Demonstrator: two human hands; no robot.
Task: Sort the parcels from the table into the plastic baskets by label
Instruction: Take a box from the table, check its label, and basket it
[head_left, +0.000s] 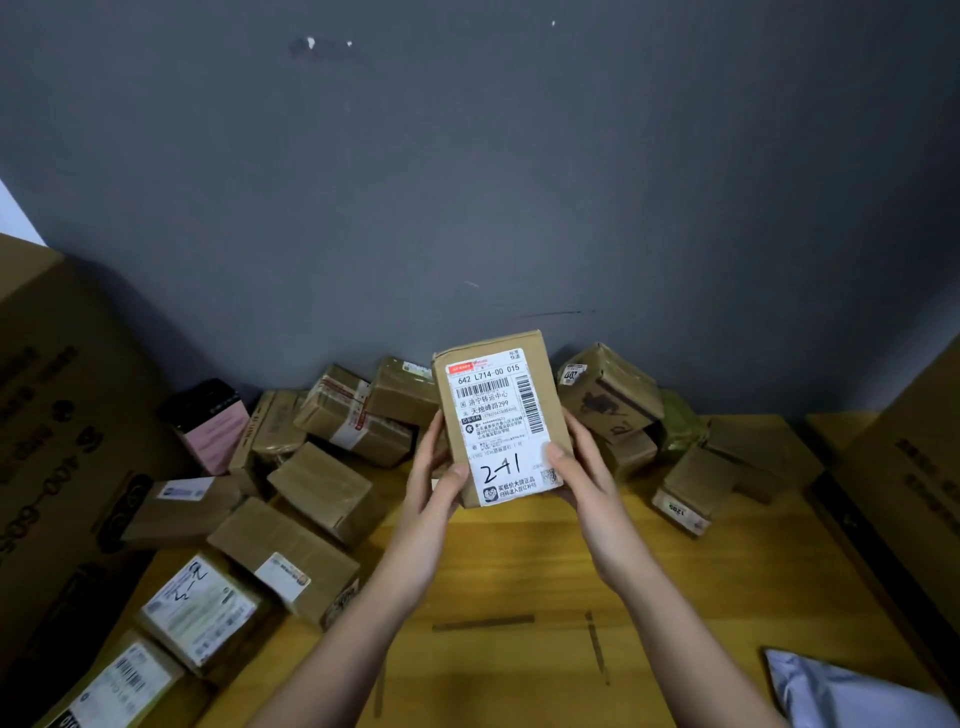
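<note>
- At the centre of the frame, a brown parcel (501, 415) is held up above the wooden table (519, 571), its white label (501, 423) facing the camera, with "2-41" handwritten on it.
- The left hand (434, 475) grips its lower left edge, thumb on the front.
- The right hand (584, 467) grips its lower right edge, thumb on the label.
- Many other parcels (332, 483) lie piled at the left and the back of the table.
</note>
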